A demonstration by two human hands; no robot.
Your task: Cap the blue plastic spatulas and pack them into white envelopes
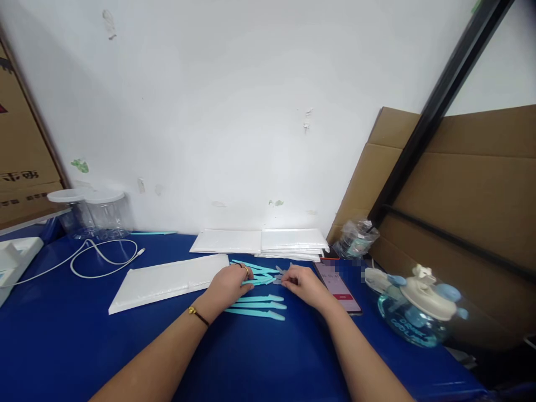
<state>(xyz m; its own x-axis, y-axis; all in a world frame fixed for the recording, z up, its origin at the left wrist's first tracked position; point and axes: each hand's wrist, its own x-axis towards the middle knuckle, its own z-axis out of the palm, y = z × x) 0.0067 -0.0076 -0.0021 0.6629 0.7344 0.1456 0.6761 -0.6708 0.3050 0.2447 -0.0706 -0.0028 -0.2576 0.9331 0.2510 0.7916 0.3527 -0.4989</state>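
Several thin turquoise plastic sticks (256, 306) lie on the blue table (84, 346). Three of them lie side by side nearest me, and more are heaped just beyond. My left hand (228, 286) rests on that heap with its fingers curled over some sticks; it wears a ring and a wrist bracelet. My right hand (302, 283) is closed, its fingertips pinching the end of a stick at the heap's right side. Both hands nearly meet over the pile.
A white flat stack (167, 281) lies left of the hands, more white stacks (259, 241) by the wall. A phone (338, 287) lies right of my right hand, a blue water jug (416, 312) beyond. Clear jars (94, 212), a white cable (100, 259), cardboard (473, 190).
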